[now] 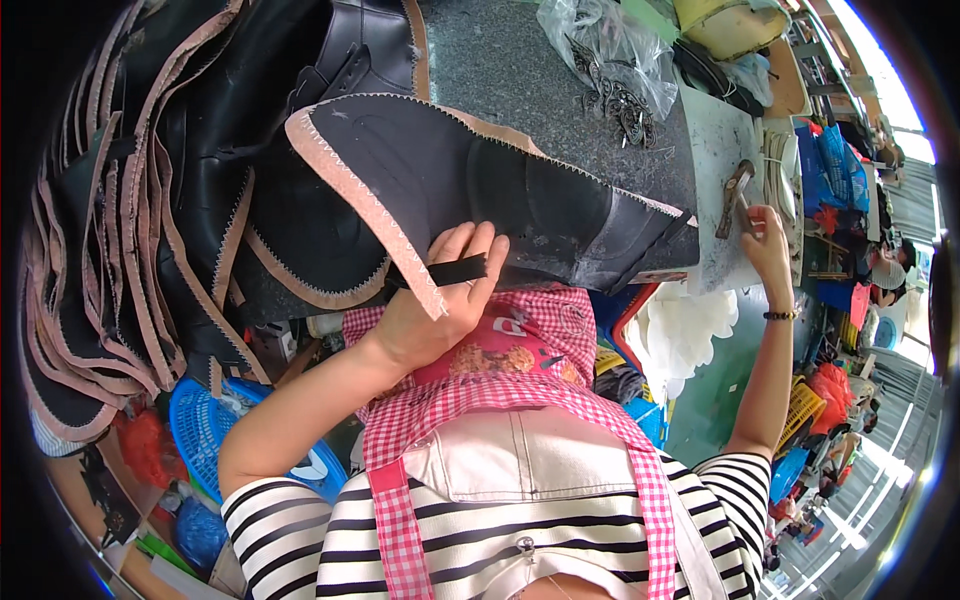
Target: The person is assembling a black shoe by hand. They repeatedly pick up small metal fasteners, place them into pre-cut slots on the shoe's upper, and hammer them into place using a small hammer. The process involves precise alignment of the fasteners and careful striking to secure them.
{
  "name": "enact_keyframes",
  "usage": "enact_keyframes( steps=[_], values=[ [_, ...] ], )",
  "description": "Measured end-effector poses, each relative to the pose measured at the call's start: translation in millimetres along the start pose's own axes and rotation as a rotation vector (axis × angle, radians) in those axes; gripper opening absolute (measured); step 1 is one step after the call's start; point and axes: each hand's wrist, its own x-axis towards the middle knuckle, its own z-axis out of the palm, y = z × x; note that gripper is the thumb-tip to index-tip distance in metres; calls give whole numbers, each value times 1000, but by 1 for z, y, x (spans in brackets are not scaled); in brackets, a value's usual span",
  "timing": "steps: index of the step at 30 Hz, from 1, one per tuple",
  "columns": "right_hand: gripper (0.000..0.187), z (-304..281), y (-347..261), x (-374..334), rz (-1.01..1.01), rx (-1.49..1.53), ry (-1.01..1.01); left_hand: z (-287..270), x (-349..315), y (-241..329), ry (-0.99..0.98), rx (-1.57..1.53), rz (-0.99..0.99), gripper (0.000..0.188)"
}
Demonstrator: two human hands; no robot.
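A black boot upper with pinkish zigzag-stitched edging lies across the dark worktop in front of me. My left hand rests on its near edge, fingers stretched out flat against the black leather. A short black strap end crosses over those fingers, and the thumb is hidden. Out to the right, my right hand is closed around the handle of a hammer. The hammer's worn metal head is over a pale slab, apart from the upper.
Many similar black uppers are heaped at the left. A clear plastic bag with dark metal pieces lies at the back. A blue basket stands low at the left, and a yellow container at the far right.
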Motion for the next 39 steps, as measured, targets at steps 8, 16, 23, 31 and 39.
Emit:
enact_keyframes(
  steps=[8, 16, 23, 31, 39],
  values=[
    [30, 7, 13, 6, -198, -95, 61, -5, 3, 3, -43, 59, 15, 50],
    [24, 11, -153, -99, -432, 267, -31, -6, 3, -1, -82, -30, -34, 57],
    [12, 60, -223, -117, -355, 661, -263, -1, 7, 1, -53, 47, 8, 49],
    [23, 58, -233, -124, -415, 283, -329, 3, 4, -4, -79, 78, 58, 52],
    [30, 12, -258, -74, -392, 65, -613, 2, 4, -2, -64, 146, 45, 49]
  ],
)
